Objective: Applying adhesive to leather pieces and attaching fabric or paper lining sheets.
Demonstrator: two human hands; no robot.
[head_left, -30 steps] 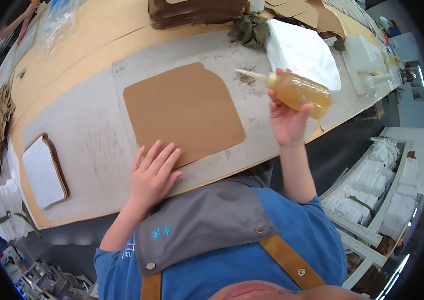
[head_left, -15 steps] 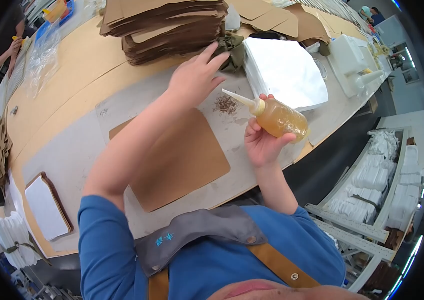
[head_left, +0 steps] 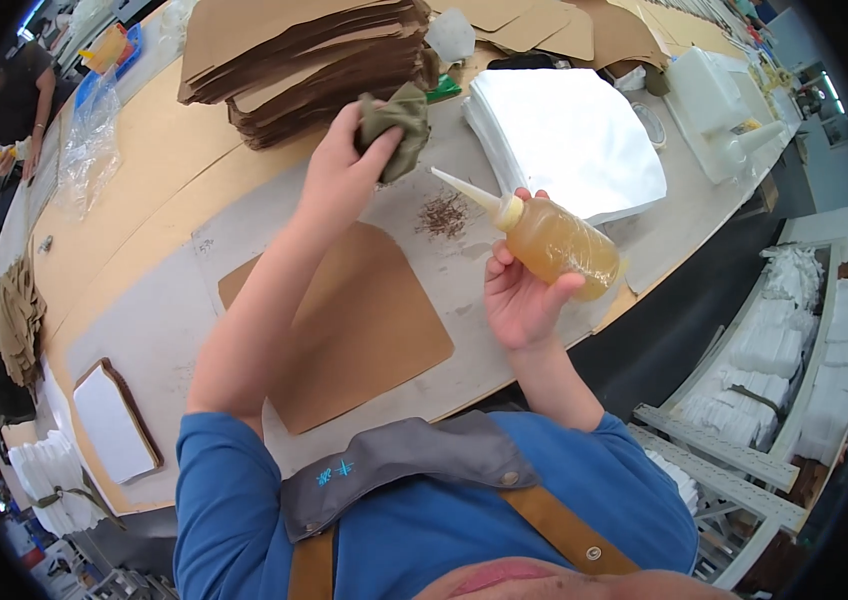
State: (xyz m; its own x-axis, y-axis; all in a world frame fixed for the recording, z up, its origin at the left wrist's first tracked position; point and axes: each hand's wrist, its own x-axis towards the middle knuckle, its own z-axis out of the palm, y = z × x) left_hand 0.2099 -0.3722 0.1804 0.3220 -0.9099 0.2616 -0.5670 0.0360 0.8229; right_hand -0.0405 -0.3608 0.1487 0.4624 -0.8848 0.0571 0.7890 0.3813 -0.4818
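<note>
Glossy, see-through plastic forms your squeeze bottle [head_left: 566,250], its nozzle [head_left: 469,190] duller and milky, while your olive rag [head_left: 399,130] is soft, matt, creased cloth. Before you, the brown sheet [head_left: 374,320] looks smooth and matt, leather or board, hard to tell which; the brown stack [head_left: 289,55] shows rough, uneven edges. The white stack [head_left: 574,145] has a matt, papery or cloth-like face. Your table's grey top [head_left: 159,300] is matt and scuffed. Crinkled plastic film [head_left: 89,160] shines; metal snaps [head_left: 511,479] gleam on your cloth apron [head_left: 404,465].

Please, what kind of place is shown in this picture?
Probably a manufacturing workshop, perhaps for leather goods: a long worktable bears stacked brown sheets, the right hand holds a nozzle bottle, and white bundles lie on a rack.
</note>
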